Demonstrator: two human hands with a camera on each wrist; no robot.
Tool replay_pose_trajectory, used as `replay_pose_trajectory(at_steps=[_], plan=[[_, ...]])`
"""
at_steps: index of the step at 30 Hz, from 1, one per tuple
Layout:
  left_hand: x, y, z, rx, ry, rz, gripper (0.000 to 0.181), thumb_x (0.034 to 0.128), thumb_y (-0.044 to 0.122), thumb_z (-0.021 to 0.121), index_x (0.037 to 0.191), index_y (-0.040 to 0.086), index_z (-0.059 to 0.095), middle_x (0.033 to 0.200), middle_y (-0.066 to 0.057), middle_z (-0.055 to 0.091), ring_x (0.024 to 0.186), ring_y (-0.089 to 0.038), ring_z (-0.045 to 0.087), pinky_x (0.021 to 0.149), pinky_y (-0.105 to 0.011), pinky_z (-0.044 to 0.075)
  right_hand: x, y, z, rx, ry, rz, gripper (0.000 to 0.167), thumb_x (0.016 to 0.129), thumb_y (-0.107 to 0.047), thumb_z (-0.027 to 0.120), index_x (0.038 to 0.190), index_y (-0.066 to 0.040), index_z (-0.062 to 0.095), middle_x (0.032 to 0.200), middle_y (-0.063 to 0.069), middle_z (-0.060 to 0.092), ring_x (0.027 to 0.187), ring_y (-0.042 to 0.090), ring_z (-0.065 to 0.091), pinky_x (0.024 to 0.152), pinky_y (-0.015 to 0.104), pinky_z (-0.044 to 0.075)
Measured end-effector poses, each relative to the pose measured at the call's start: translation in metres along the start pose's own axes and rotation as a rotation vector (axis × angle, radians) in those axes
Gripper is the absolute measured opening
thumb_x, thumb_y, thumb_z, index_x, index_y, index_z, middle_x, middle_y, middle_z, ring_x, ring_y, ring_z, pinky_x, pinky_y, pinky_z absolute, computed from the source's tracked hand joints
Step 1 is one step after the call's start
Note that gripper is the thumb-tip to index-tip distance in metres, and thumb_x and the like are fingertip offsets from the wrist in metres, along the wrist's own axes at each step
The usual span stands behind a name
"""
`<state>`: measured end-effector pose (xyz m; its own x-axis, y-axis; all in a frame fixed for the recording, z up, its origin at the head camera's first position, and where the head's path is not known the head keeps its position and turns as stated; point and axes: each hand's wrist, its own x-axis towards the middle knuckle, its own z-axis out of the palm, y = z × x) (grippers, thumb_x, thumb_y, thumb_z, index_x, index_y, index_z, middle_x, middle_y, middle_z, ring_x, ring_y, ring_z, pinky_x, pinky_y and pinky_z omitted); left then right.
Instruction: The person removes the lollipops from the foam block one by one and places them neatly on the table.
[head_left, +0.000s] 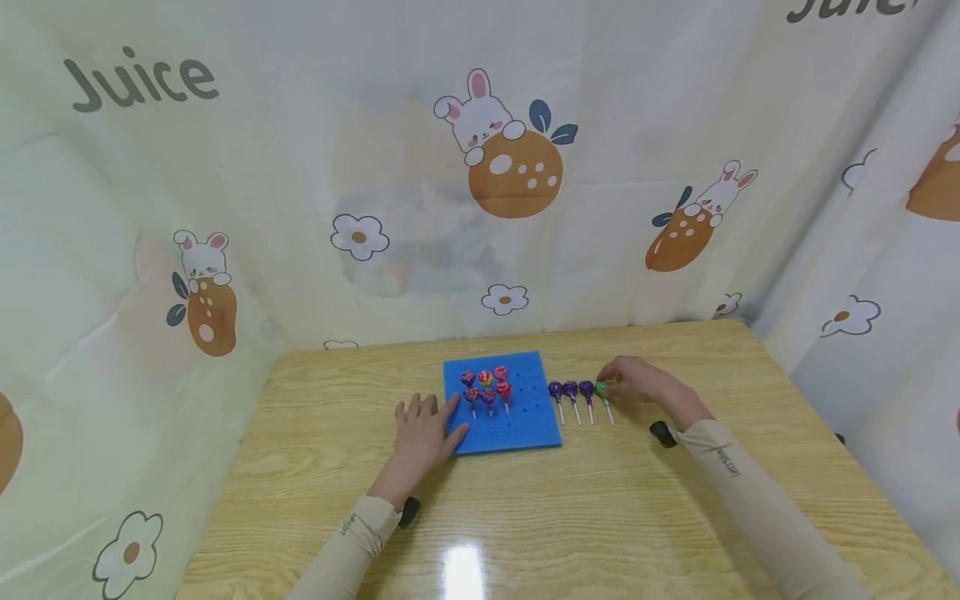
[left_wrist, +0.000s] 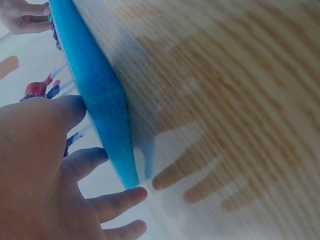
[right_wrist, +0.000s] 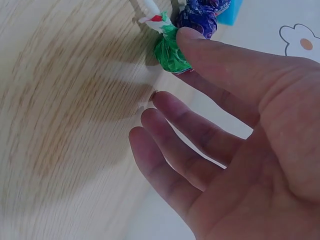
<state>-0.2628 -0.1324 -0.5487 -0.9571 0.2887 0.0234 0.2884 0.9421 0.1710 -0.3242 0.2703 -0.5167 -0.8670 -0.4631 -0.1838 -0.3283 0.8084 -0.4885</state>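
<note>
My right hand (head_left: 633, 379) pinches the head of a green-wrapped lollipop (right_wrist: 170, 52) between thumb and index finger; its other fingers reach out loosely. Beside that candy, several purple-wrapped lollipops (head_left: 571, 390) lie in a row on the table, sticks toward me. A blue foam board (head_left: 480, 437) with small holes lies left of the row. Several lollipops (head_left: 504, 390) in red, yellow and purple wrappers stand in it, sticks down. With fingers spread, my left hand (head_left: 422, 433) rests at the board's left edge, thumb and index finger touching the foam.
The wooden table (head_left: 600, 517) reaches to a patterned curtain (head_left: 300, 275) at its back and sides. Dark wrist-camera pieces (head_left: 663, 434) sit at both wrists. Light reflects off the table's front.
</note>
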Motion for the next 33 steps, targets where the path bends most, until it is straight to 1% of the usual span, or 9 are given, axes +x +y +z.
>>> replay_pose_trajectory(at_steps=[3,6,13,16,20,23,27,33], plan=[[0.000,0.000,-0.001,0.000,-0.001,0.000,0.061,0.1002,0.056,0.050,0.153,0.026,0.046,0.147,-0.020,0.050,0.144,-0.048,0.035,0.114,-0.069,0.022,0.001,-0.001,0.001,-0.003,-0.003,0.008,0.028,0.094,-0.010,0.067,0.118,0.006,0.069,0.118,0.024,0.070,0.109,0.042,0.065,0.096,0.057,0.051],[-0.001,0.001,-0.002,-0.005,-0.001,0.001,0.060,0.1005,0.056,0.050,0.153,0.026,0.046,0.148,-0.020,0.049,0.144,-0.048,0.035,0.114,-0.069,0.022,0.002,-0.001,0.001,-0.012,0.001,0.005,0.028,0.093,-0.009,0.068,0.117,0.007,0.069,0.117,0.025,0.070,0.108,0.044,0.064,0.096,0.057,0.051],[-0.002,0.002,-0.005,-0.004,-0.001,0.002,0.060,0.1008,0.056,0.049,0.153,0.025,0.045,0.148,-0.021,0.049,0.144,-0.048,0.035,0.114,-0.069,0.023,0.001,-0.004,0.001,-0.009,-0.008,0.036,0.029,0.094,-0.012,0.068,0.117,0.006,0.069,0.116,0.023,0.070,0.108,0.042,0.064,0.095,0.056,0.051],[-0.002,0.002,-0.005,-0.008,0.008,0.004,0.060,0.1008,0.055,0.050,0.153,0.025,0.046,0.147,-0.021,0.050,0.143,-0.048,0.035,0.114,-0.069,0.023,-0.001,-0.007,-0.002,0.014,-0.014,0.058,0.036,0.095,-0.015,0.068,0.122,0.008,0.064,0.119,0.026,0.068,0.110,0.043,0.063,0.096,0.056,0.050],[-0.003,0.002,-0.005,-0.016,0.016,0.004,0.060,0.1007,0.054,0.051,0.152,0.025,0.046,0.147,-0.022,0.050,0.143,-0.049,0.035,0.114,-0.069,0.023,-0.003,-0.009,-0.007,0.037,-0.011,0.081,0.048,0.097,-0.021,0.066,0.131,0.012,0.056,0.130,0.032,0.060,0.117,0.047,0.059,0.099,0.057,0.049],[-0.002,0.002,-0.004,-0.015,0.011,0.001,0.060,0.1008,0.055,0.050,0.153,0.025,0.045,0.148,-0.021,0.049,0.144,-0.049,0.035,0.114,-0.069,0.022,-0.003,-0.009,-0.009,0.035,-0.008,0.083,0.053,0.099,-0.026,0.063,0.135,0.011,0.053,0.135,0.033,0.056,0.120,0.048,0.058,0.100,0.058,0.048],[-0.001,0.001,-0.002,-0.018,0.006,-0.004,0.060,0.1008,0.055,0.050,0.153,0.026,0.045,0.148,-0.021,0.049,0.144,-0.049,0.034,0.114,-0.069,0.021,-0.002,-0.012,-0.010,0.036,-0.002,0.083,0.052,0.100,-0.026,0.062,0.136,0.011,0.053,0.136,0.033,0.056,0.122,0.048,0.057,0.100,0.058,0.048],[0.000,0.000,0.000,-0.013,0.007,-0.005,0.060,0.1007,0.055,0.050,0.153,0.026,0.045,0.148,-0.021,0.049,0.144,-0.048,0.034,0.114,-0.069,0.021,0.002,-0.025,-0.008,0.034,0.008,0.100,0.049,0.100,-0.023,0.062,0.135,0.010,0.055,0.136,0.032,0.057,0.125,0.048,0.054,0.102,0.058,0.046]])
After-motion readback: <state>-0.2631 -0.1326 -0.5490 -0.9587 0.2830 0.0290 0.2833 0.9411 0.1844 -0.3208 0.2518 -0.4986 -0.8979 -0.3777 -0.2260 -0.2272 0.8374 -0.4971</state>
